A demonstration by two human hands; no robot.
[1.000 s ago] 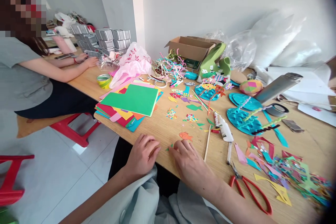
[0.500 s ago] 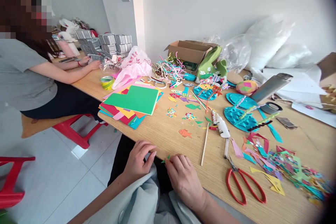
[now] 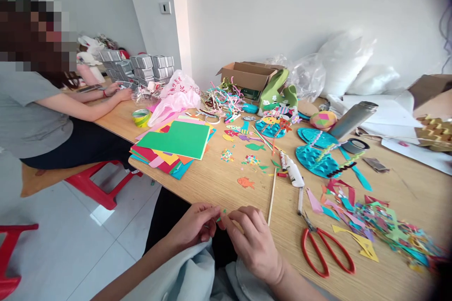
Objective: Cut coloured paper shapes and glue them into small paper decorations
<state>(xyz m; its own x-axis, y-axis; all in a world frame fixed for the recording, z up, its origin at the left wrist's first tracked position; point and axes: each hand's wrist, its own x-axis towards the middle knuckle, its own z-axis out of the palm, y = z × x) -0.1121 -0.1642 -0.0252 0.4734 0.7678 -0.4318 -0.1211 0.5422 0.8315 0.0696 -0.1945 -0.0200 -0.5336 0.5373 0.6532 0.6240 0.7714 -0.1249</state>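
Note:
A small green paper piece (image 3: 219, 219) shows between the fingertips of both hands at the table's near edge. My right hand (image 3: 252, 242) is closed in a pinch on it, and part of the piece is hidden by the fingers. My left hand (image 3: 193, 225) has its thumb and fingers drawn together at the piece's other side. An orange paper fish (image 3: 246, 182) lies on the table just beyond the hands. To the right are a thin wooden stick (image 3: 272, 196), a white glue bottle (image 3: 294, 172) and red-handled scissors (image 3: 326, 251).
Coloured paper sheets (image 3: 176, 138) are stacked at left, near yellow tape (image 3: 141, 117). Paper scraps (image 3: 381, 225) cover the right side. Blue craft bases (image 3: 314, 162) and a metal flask (image 3: 355, 120) stand farther back. Another person (image 3: 31, 108) sits at left.
My left hand has moved right to meet the right hand at the green piece. The view has shifted slightly. The other person's hands stay in nearly the same place.

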